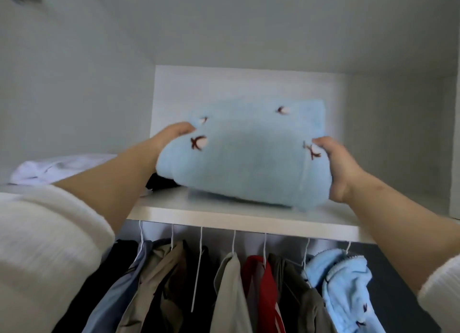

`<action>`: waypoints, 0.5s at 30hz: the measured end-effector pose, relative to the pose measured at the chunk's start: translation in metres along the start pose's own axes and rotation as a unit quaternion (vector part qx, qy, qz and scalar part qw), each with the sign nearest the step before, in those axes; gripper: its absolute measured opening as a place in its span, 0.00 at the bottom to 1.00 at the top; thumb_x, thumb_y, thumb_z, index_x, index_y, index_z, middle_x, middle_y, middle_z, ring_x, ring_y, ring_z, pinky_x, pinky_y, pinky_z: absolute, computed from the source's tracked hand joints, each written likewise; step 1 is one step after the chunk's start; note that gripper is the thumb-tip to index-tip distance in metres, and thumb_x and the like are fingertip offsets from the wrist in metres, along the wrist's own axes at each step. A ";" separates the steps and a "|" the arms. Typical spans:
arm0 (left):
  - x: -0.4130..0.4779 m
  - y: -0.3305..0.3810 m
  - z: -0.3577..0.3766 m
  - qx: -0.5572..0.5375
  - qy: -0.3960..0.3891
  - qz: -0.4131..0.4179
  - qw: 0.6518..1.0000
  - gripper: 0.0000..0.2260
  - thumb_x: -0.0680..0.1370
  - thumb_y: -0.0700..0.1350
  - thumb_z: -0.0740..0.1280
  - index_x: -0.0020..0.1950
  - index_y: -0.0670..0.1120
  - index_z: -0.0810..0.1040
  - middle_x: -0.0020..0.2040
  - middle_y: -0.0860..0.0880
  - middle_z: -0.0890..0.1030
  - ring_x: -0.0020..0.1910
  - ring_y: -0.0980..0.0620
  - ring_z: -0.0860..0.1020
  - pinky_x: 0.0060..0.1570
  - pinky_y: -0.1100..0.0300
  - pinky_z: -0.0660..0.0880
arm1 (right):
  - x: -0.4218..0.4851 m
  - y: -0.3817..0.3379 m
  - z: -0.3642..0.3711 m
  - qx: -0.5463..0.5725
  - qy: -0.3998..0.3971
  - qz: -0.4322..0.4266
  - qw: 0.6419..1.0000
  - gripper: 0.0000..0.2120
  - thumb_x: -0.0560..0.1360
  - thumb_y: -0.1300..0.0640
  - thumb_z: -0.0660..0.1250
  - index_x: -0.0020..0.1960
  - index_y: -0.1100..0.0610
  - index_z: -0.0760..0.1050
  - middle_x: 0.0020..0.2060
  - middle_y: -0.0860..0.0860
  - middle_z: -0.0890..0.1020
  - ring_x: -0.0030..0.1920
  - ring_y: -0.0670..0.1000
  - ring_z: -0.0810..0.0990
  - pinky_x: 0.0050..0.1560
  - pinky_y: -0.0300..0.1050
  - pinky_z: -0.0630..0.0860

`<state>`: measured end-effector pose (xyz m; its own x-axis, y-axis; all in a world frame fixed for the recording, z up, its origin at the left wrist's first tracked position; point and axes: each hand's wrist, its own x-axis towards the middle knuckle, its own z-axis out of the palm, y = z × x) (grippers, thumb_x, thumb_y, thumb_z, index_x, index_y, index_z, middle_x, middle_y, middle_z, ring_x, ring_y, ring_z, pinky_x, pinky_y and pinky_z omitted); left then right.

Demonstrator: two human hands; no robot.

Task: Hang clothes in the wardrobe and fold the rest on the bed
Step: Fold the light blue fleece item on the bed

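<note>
A folded light-blue fleece garment (249,156) with small brown-and-white embroidered marks rests on the white wardrobe shelf (224,214). My left hand (171,136) grips its left edge and my right hand (341,168) grips its right edge. Below the shelf, several clothes hang on white hangers: a dark one, a grey-blue one, a khaki jacket (159,280), a beige one (229,295), a red one (261,290), an olive one and a matching light-blue fleece piece (346,288).
A folded white garment (57,168) lies on the shelf at the left. A dark item (159,182) peeks out behind the blue bundle's left side. White wardrobe walls close in the shelf on the left, back and right.
</note>
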<state>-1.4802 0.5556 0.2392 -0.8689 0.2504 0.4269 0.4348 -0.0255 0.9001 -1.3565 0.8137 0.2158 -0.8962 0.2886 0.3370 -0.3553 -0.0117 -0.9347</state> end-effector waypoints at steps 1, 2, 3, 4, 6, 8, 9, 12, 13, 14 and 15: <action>0.001 -0.005 0.001 0.018 -0.006 -0.021 1.000 0.17 0.80 0.41 0.56 0.32 0.43 0.75 0.22 0.48 0.77 0.21 0.54 0.77 0.17 0.70 0.67 | -0.001 0.005 -0.001 -0.048 0.014 0.040 0.998 0.19 0.74 0.47 0.59 0.33 0.53 0.83 0.33 0.52 0.84 0.31 0.53 0.83 0.38 0.43 0.75; 0.004 -0.012 0.000 0.048 -0.016 -0.041 0.998 0.15 0.80 0.41 0.56 0.35 0.43 0.73 0.26 0.46 0.78 0.26 0.53 0.77 0.19 0.71 0.68 | -0.002 0.007 -0.001 -0.069 0.013 0.083 0.994 0.16 0.72 0.46 0.62 0.36 0.53 0.83 0.34 0.52 0.85 0.32 0.53 0.84 0.37 0.43 0.76; 0.005 -0.016 0.000 0.124 -0.012 -0.050 0.991 0.11 0.81 0.41 0.57 0.39 0.43 0.72 0.32 0.46 0.76 0.32 0.51 0.76 0.25 0.70 0.70 | -0.003 0.007 0.000 -0.092 0.028 0.105 0.990 0.14 0.71 0.46 0.64 0.37 0.53 0.83 0.35 0.52 0.85 0.33 0.54 0.84 0.35 0.43 0.77; 0.006 -0.017 -0.002 0.172 0.001 -0.041 0.984 0.06 0.80 0.41 0.59 0.43 0.44 0.71 0.37 0.47 0.75 0.39 0.49 0.74 0.31 0.66 0.69 | -0.004 0.005 0.001 -0.107 0.042 0.118 0.986 0.13 0.70 0.46 0.66 0.35 0.53 0.83 0.35 0.52 0.85 0.32 0.54 0.84 0.32 0.42 0.78; 0.005 -0.006 -0.007 0.166 -0.018 -0.087 0.982 0.03 0.79 0.38 0.60 0.49 0.43 0.73 0.46 0.45 0.75 0.43 0.47 0.73 0.36 0.62 0.68 | -0.006 -0.003 0.003 -0.143 0.085 0.115 0.979 0.13 0.70 0.47 0.66 0.34 0.53 0.82 0.34 0.52 0.85 0.30 0.54 0.83 0.28 0.42 0.77; -0.001 0.012 -0.018 0.145 -0.025 -0.097 0.984 0.12 0.78 0.42 0.63 0.60 0.43 0.74 0.58 0.43 0.74 0.49 0.45 0.76 0.47 0.56 0.73 | -0.011 -0.012 0.007 -0.184 0.122 0.079 0.972 0.07 0.71 0.49 0.67 0.42 0.51 0.79 0.36 0.52 0.83 0.33 0.54 0.82 0.32 0.43 0.76; -0.004 0.021 -0.022 0.153 -0.027 -0.093 0.984 0.17 0.77 0.46 0.64 0.66 0.46 0.70 0.64 0.44 0.70 0.56 0.44 0.74 0.53 0.52 0.72 | -0.014 -0.015 0.009 -0.205 0.133 0.060 0.968 0.06 0.71 0.49 0.67 0.43 0.51 0.77 0.36 0.51 0.80 0.34 0.54 0.80 0.34 0.44 0.75; -0.017 0.039 -0.017 0.264 -0.064 0.040 0.961 0.22 0.78 0.57 0.60 0.71 0.56 0.64 0.72 0.53 0.64 0.69 0.49 0.64 0.63 0.52 0.63 | -0.018 -0.015 0.022 -0.270 0.106 0.054 0.955 0.08 0.72 0.46 0.66 0.42 0.50 0.75 0.35 0.51 0.80 0.36 0.53 0.79 0.35 0.43 0.72; -0.024 0.041 -0.011 0.292 -0.105 0.050 0.949 0.22 0.78 0.60 0.58 0.71 0.56 0.64 0.72 0.55 0.65 0.69 0.51 0.64 0.64 0.54 0.61 | -0.022 -0.013 0.030 -0.279 0.096 0.057 0.954 0.09 0.73 0.45 0.65 0.44 0.51 0.75 0.36 0.51 0.81 0.37 0.52 0.79 0.35 0.42 0.71; -0.028 0.038 -0.005 0.316 -0.152 0.042 0.936 0.22 0.78 0.62 0.56 0.70 0.56 0.66 0.70 0.55 0.66 0.68 0.52 0.65 0.64 0.56 0.61 | -0.024 -0.010 0.037 -0.288 0.090 0.052 0.952 0.11 0.74 0.44 0.64 0.47 0.52 0.75 0.38 0.51 0.81 0.37 0.51 0.79 0.34 0.42 0.70; -0.032 0.031 0.000 0.341 -0.185 0.034 0.921 0.22 0.78 0.63 0.54 0.68 0.55 0.68 0.69 0.55 0.68 0.66 0.53 0.67 0.64 0.59 0.60 | -0.025 -0.008 0.043 -0.295 0.084 0.042 0.951 0.13 0.75 0.45 0.63 0.50 0.53 0.75 0.39 0.52 0.80 0.38 0.51 0.78 0.34 0.41 0.69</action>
<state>-1.4390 0.5469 0.2532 -0.7489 0.5865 0.3085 0.6425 0.5288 0.5546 -1.3426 0.7655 0.2196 -0.8417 0.4604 0.2820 -0.0293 0.4826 -0.8754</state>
